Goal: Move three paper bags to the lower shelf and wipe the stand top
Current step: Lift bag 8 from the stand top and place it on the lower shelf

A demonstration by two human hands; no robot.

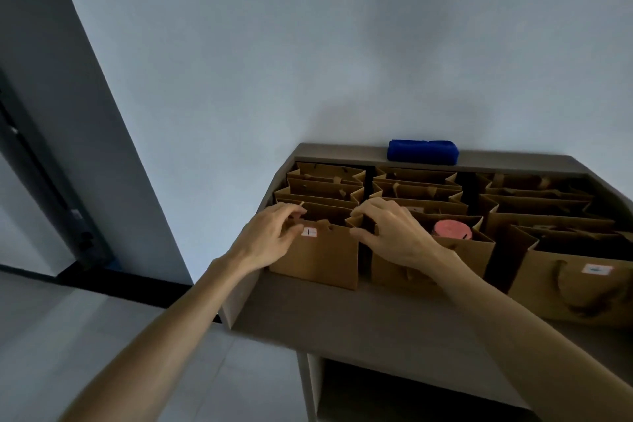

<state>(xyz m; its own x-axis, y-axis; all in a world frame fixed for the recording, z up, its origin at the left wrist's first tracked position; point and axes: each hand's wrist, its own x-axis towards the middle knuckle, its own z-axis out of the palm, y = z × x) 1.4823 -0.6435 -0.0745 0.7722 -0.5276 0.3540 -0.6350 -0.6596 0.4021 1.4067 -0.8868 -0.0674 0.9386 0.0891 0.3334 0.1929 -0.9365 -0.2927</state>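
**Both hands on the front-left paper bag**

Stand [359,315] against a pale wall [308,44], grey-brown, front ledge bare. Its recessed top holds three rows of brown paper bags running front to back.

Left row: front-left bag [322,260] stands upright at the stand's front-left corner, small white label near its top edge. Left hand [270,236] pinches the bag's left upper rim, thumb on the front face by the label, fingers curled over the top. Right hand [390,233] grips the same bag's right upper corner, thumb in front, fingers hooked over the rim. Whether the right fingers also touch the neighbouring bag cannot be told. More bags [325,188] stand behind, towards the back edge.

Middle row: front bag [469,250] partly hidden by the right wrist; a pink round object [452,228] shows inside it.

Right row: large bag [575,284] at the front-right, white label on its face, rope handle hanging down.

Blue cloth [423,150], folded, lies on the stand's back rim, near the middle.

Lower shelf opening [394,394] visible below the front ledge, dark. Grey floor tiles [68,319] to the left.
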